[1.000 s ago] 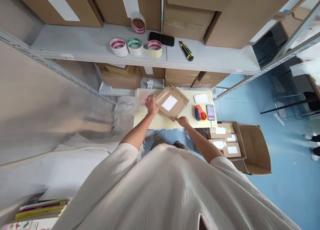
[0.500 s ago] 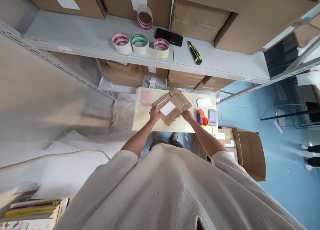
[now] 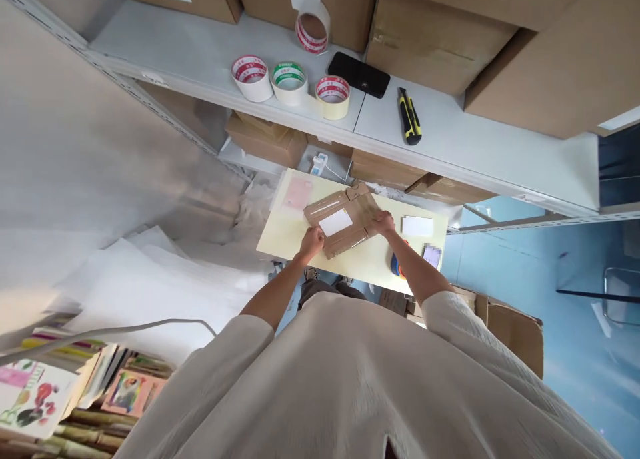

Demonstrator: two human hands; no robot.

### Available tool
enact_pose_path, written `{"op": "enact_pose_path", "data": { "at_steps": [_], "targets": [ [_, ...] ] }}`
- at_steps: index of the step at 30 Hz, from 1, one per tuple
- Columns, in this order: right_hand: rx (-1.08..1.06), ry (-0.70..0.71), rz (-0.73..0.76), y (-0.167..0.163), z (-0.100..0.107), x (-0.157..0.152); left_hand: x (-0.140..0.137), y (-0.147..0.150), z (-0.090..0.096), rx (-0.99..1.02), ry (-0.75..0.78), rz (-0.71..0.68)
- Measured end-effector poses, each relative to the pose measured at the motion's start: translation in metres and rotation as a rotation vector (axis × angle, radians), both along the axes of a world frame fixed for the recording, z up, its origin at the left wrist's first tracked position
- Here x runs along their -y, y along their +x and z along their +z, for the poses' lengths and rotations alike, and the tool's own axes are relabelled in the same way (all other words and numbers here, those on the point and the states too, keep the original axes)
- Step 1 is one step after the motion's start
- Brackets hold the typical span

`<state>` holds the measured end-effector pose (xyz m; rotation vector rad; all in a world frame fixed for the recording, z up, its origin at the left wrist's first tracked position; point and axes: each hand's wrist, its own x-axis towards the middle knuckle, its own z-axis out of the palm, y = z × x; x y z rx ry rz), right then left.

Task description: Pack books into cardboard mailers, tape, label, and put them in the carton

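Centrally, left hand curled at near left edge of flattish cardboard box; whether it pinches, cannot tell. Box angled over middle of pale table, white label up. Right hand grasps box's right end. Farther right: white card, phone.

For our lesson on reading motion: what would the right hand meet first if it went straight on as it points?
Probably the cardboard box, whose edge the right hand appears to touch; exact depth is unclear.
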<state>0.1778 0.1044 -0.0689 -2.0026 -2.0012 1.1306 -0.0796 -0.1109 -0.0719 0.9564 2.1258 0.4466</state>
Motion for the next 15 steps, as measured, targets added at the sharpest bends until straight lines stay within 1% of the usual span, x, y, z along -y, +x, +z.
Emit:
{"op": "enact_pose_path", "data": {
  "at_steps": [4, 8, 10, 13, 15],
  "targets": [
    [0.028, -0.093, 0.011, -0.001, -0.009, -0.01, -0.005, 0.011, 0.0, 0.016, -0.027, 0.122],
    [0.047, -0.085, 0.011, 0.002, -0.012, -0.007, -0.012, 0.018, 0.0, 0.032, -0.033, 0.296],
    [0.066, -0.089, -0.013, 0.005, -0.011, -0.005, -0.015, 0.02, -0.001, 0.021, -0.005, 0.37],
    [0.072, -0.082, -0.07, 0.012, -0.008, -0.005, -0.018, 0.016, -0.002, 0.021, 0.07, 0.447],
    [0.08, -0.069, -0.085, 0.017, -0.004, -0.004, -0.02, 0.009, -0.002, 0.054, 0.088, 0.475]
  ]
}}
